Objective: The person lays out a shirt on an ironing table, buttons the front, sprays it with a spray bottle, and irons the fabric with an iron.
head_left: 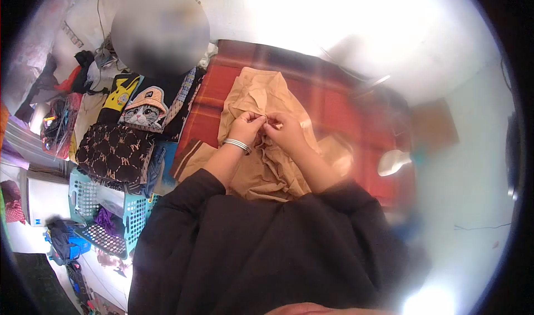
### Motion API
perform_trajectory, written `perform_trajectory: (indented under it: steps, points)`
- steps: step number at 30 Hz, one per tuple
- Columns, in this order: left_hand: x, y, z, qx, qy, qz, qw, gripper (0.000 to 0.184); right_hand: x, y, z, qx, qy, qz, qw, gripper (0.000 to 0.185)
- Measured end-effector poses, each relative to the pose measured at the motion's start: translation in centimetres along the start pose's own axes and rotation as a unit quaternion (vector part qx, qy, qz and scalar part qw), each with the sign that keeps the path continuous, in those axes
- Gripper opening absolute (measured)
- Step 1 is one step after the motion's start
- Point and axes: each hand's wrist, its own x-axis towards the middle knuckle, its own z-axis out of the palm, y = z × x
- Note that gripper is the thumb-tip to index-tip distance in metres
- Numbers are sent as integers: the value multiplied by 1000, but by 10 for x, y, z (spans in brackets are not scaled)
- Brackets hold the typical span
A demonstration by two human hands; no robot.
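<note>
Tan garment pinched by both hands on a red checked cover

Crumpled across the red checked cover, the garment spreads from a little short of the far edge down to the near edge, where the person sits or stands in a loose black top. Its cloth lies smoother toward the far edge and bunches into deep folds toward the person. A part edged with dark brown stripes reaches out to the cover's left edge.

Both hands meet over the middle of the garment. The left hand, with silvery bangles at its wrist, is closed thumb to finger on the fabric. The right hand pinches the cloth just beside it, its fingers curled in, the two sets of fingertips practically touching. Exactly which bit of the garment is between them is too small to tell.

Beyond the cover's left edge are folded clothes: a black piece with a cat print, one with a yellow figure, and, nearer the person, a dark brown piece patterned with letters. Below these stands a teal perforated basket with purple cloth in it. Near the cover's right edge shows a white oblong thing, too blurred to name.
</note>
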Motion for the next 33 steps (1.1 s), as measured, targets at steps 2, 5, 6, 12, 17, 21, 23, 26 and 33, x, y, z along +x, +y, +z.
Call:
perform_trajectory:
  steps: [2,5,6,12,17,21,23,26,33]
  points:
    - [-2,3,1,18,3,-7,1000,11,-3,-9,-3,-88,-19,-55,994,25]
    - [-8,10,5,66,5,-4,998,15,-6,-8,-1,-168,9,-95,981,26]
    - [-9,12,6,96,6,8,995,17,-7,-9,1,-110,13,-19,994,24]
    - [-13,4,6,111,9,41,993,19,-11,7,7,-23,20,68,997,22]
    - [-18,4,5,167,22,46,985,20,-12,15,8,-31,28,108,993,20]
    - [-13,-7,1,109,14,62,992,15,-9,8,2,5,8,107,994,16]
    - [-11,-11,-1,92,-6,81,992,14,-5,7,-2,2,-4,118,993,12]
    - [-13,-9,0,71,-38,110,991,13,0,13,-11,160,-55,225,960,18]
    - [-10,23,4,166,-40,164,972,17,1,0,-16,264,-61,264,926,14]
